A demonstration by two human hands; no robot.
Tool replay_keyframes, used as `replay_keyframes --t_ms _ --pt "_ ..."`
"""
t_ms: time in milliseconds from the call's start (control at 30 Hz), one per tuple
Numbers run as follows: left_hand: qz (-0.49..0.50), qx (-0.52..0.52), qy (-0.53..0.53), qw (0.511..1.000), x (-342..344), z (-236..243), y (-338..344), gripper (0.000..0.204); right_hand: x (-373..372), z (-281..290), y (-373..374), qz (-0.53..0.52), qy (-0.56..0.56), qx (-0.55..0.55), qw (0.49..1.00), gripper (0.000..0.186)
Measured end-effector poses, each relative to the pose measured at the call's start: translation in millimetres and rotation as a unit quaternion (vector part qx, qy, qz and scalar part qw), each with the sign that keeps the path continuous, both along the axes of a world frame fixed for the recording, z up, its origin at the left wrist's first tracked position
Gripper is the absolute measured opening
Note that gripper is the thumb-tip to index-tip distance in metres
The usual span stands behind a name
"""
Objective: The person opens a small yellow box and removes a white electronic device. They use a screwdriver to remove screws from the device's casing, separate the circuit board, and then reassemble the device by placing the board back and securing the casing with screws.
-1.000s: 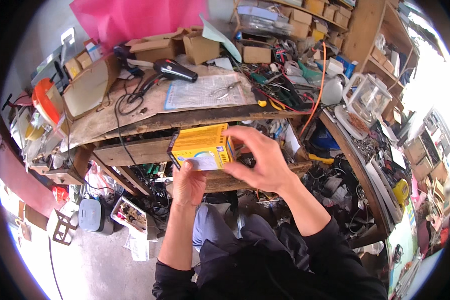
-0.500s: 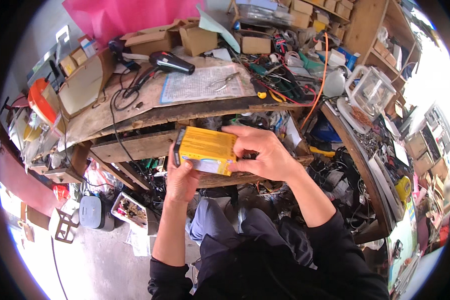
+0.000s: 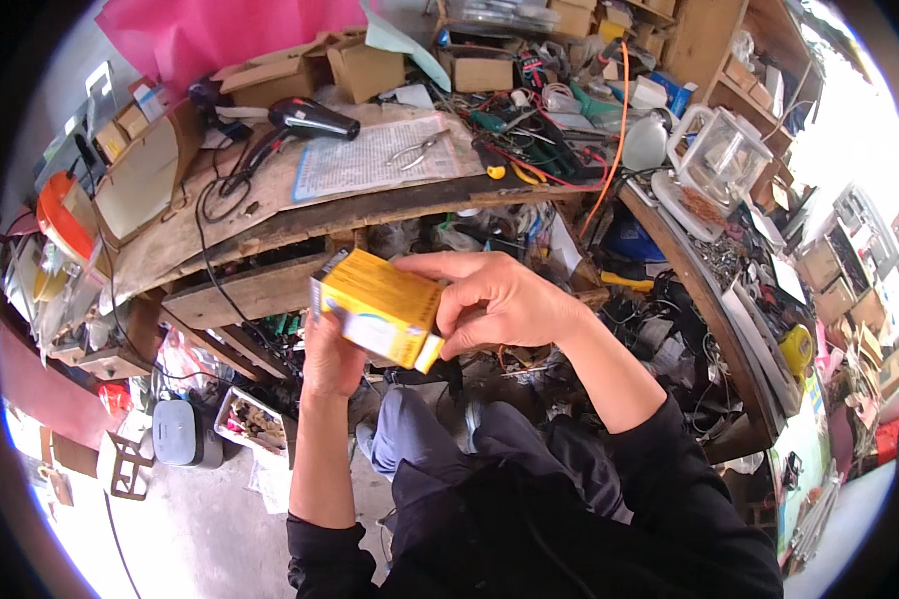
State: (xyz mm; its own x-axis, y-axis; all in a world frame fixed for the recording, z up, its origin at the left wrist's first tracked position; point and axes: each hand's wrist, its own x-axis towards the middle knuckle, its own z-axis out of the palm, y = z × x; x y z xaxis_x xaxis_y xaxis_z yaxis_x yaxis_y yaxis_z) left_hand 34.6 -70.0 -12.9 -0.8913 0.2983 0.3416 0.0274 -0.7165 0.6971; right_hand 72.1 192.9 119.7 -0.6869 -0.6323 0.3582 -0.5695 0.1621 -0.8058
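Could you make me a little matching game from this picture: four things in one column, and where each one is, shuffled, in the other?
1. Yellow box
2. Hair dryer
3. Pliers
4. Pink sheet

A. On the printed paper
B. Behind the cardboard boxes
C. In the left hand, with the right hand at one end
D. Beside the paper's upper left edge

Pairs: 1-C, 2-D, 3-A, 4-B

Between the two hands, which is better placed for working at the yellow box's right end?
The right, I'd judge: the right hand already has its fingers at that end, while the left hand supports the yellow box near its left end.
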Motion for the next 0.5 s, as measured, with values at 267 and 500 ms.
replay_keyframes --t_ms 267,500 --pt "0.018 0.120 -0.170 0.978 7.7 17.3 22.9 0.069 4.5 6.5 -5.6 -0.130 0.190 0.067 0.971 0.040" --pt "0.002 0.063 -0.187 0.980 10.6 23.7 18.8 0.061 13.0 8.0 -22.8 -0.261 0.397 0.136 0.869 0.037"
